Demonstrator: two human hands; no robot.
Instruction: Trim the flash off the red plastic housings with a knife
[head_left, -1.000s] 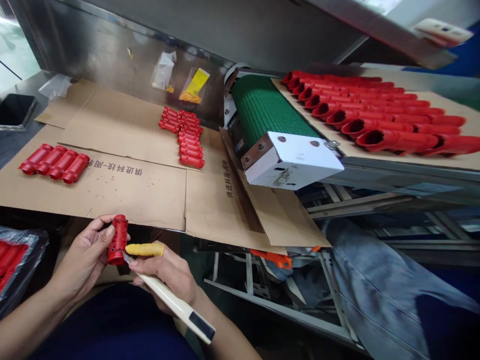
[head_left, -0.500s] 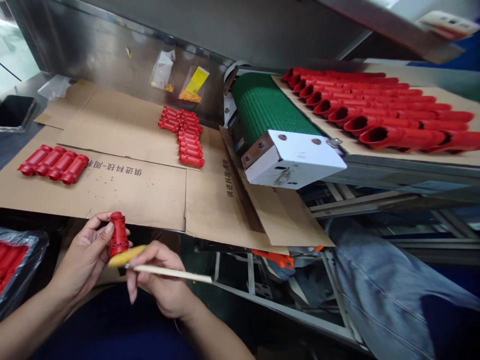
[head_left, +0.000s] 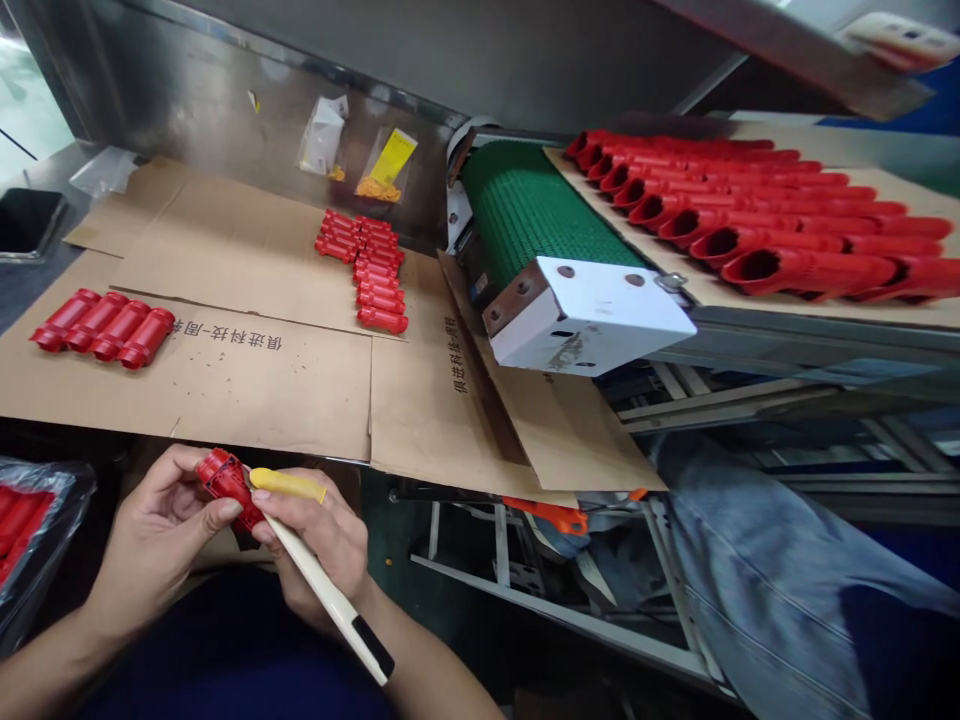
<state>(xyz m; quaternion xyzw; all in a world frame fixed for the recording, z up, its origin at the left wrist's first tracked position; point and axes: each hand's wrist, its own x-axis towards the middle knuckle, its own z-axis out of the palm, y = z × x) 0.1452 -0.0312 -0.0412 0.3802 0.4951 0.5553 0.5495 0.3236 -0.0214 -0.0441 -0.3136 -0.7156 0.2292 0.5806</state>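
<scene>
My left hand (head_left: 161, 530) grips a red plastic tube (head_left: 229, 485) near the front edge of the bench, tilted, with its ribbed end up and to the left. A slim cream-handled tool (head_left: 322, 585) with a black end lies in the closed fingers of my right hand (head_left: 326, 535). Its working tip is hidden at the tube's lower end, where both hands meet. A yellow finger cot (head_left: 289, 484) covers one finger of the right hand. Beyond the hands, several red tubes (head_left: 105, 328) lie side by side at left, and a smaller group of red tubes (head_left: 381, 270) lies farther back.
Cardboard sheets (head_left: 292, 400) cover the bench. At right, a green conveyor belt (head_left: 540, 200) has a white end bracket (head_left: 592, 315) and carries rows of red pieces (head_left: 810, 265). A lined bin (head_left: 71, 510) stands at lower left, a phone (head_left: 28, 220) at far left. A person's denim-clad leg (head_left: 757, 560) is at right.
My right hand has turned the tool so its handle points down toward me, and has closed in on the tube. My left hand has tilted the tube from upright to leaning left.
</scene>
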